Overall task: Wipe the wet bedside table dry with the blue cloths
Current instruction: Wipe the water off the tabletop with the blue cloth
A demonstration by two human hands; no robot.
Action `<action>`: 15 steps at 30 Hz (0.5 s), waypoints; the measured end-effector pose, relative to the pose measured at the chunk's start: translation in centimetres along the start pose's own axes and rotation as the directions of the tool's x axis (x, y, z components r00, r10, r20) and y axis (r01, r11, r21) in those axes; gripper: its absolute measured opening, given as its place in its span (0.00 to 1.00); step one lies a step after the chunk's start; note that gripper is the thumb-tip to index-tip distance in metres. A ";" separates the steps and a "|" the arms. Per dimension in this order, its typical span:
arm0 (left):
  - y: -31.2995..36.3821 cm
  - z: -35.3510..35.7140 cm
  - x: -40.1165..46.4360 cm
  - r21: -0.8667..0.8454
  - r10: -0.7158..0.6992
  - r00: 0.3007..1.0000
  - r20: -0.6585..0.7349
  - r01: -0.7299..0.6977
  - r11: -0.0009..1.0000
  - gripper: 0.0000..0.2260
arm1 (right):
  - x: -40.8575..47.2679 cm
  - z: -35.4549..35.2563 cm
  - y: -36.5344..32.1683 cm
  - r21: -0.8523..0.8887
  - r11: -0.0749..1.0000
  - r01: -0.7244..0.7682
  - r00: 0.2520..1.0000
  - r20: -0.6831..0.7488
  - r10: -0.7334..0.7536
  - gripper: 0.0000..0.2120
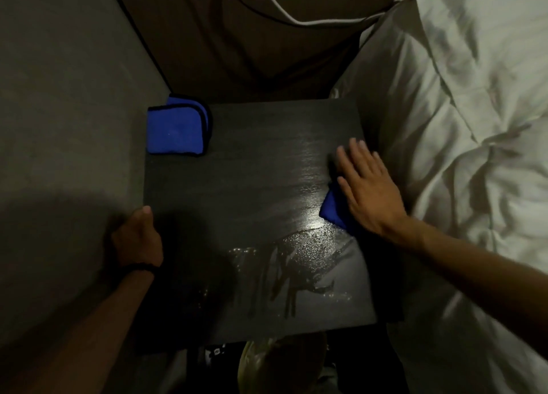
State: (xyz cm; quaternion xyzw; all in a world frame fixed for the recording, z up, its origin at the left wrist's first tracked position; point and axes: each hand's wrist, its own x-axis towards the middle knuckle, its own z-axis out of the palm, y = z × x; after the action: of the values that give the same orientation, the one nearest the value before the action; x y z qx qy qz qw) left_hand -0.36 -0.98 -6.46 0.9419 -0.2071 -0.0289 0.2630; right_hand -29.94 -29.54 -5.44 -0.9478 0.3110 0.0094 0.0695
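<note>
The right hand lies flat with its fingers straight and spread, pressing a blue cloth onto the dark worktop at its bed-side edge. The water that matters sits toward the person from this cloth, a beaded, streaked patch across the worktop's near part; its long axis seems to run side to side, from the bed side toward the wall side. So the coming stroke likely pulls the cloth back toward the person, then sweeps toward the wall. The right hand is much nearer the patch. The left hand grips the worktop's wall-side edge, fingers curled around it. A second folded cloth lies untouched at the far wall-side corner
</note>
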 end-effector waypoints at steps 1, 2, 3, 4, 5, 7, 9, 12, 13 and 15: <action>0.0 0.0 0.1 0.015 0.015 1.000 0.006 -0.015 1.000 0.23 | 0.1 -0.4 1.2 -0.052 0.973 0.223 0.972 0.082 -0.219 0.28; 0.0 0.0 0.1 0.028 0.029 1.000 0.010 -0.029 0.999 0.22 | 0.2 -0.5 2.3 -0.090 0.914 0.396 0.908 0.184 -0.375 0.27; -0.1 0.0 0.1 0.039 0.042 0.999 0.011 -0.042 0.998 0.21 | 0.3 -0.4 2.9 -0.110 0.860 0.498 0.849 0.262 -0.458 0.27; -0.1 -0.1 0.1 0.047 0.047 0.999 0.011 -0.048 0.998 0.21 | 0.4 -0.1 3.2 -0.114 0.841 0.529 0.826 0.295 -0.480 0.27; -0.1 -0.1 0.0 0.050 0.046 0.999 0.013 -0.047 0.998 0.20 | 0.3 0.2 3.1 -0.109 0.853 0.510 0.837 0.290 -0.463 0.27; 0.0 0.0 -0.1 -0.011 -0.003 1.000 -0.012 0.002 1.000 0.21 | -0.2 0.8 2.6 -0.099 0.900 0.424 0.889 0.237 -0.393 0.27; -0.1 0.1 -0.1 -0.067 -0.074 0.997 -0.022 0.072 0.995 0.22 | -0.9 1.3 2.2 -0.109 0.934 0.340 0.929 0.193 -0.316 0.28; -0.5 0.3 0.1 -0.010 -0.110 0.993 0.030 0.111 0.994 0.19 | -1.9 1.6 1.4 -0.092 0.974 0.205 0.972 0.138 -0.191 0.29; -0.6 0.3 0.2 -0.002 -0.103 0.994 0.041 0.103 0.995 0.20 | -2.2 1.7 1.1 -0.083 0.985 0.150 0.982 0.129 -0.139 0.29; -0.5 0.3 0.1 -0.014 -0.100 0.995 0.023 0.100 0.995 0.22 | -2.7 2.0 0.4 -0.062 0.997 0.044 0.993 0.113 -0.037 0.29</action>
State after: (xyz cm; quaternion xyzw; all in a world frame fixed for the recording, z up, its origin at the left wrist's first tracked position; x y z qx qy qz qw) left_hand -0.11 -0.80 -6.95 0.9487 -0.1625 -0.0541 0.2659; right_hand -32.31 -28.01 -7.29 -0.9536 0.2870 0.0711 0.0566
